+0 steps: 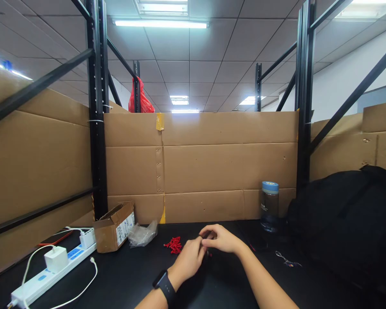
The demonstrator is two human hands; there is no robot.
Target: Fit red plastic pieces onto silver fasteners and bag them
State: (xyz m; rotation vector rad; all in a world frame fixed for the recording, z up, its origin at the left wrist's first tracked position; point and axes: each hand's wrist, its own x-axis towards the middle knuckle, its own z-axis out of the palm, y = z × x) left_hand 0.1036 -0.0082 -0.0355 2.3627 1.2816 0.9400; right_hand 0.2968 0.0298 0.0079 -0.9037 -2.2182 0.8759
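Note:
Over the black tabletop [128, 283] my two hands meet at the fingertips. My left hand [190, 256], with a dark watch [164, 286] on its wrist, has its fingers curled in. My right hand [221, 238] comes from the right, thumb and fingers pinched against the left fingers. Whatever lies between them is hidden. Just beneath the hands shows a small dark red piece [209, 254], too small to name. Left of my left hand lies a small pile of thin red pieces [173, 245].
At the left are an opened cardboard box [114, 227], a crumpled clear plastic bag [143, 234] and a white power strip [59, 270] with cables. A blue-lidded bottle [269, 210], a thin wire bundle [288, 261] and a black bag [347, 231] stand right. Cardboard walls [212, 167] close the back.

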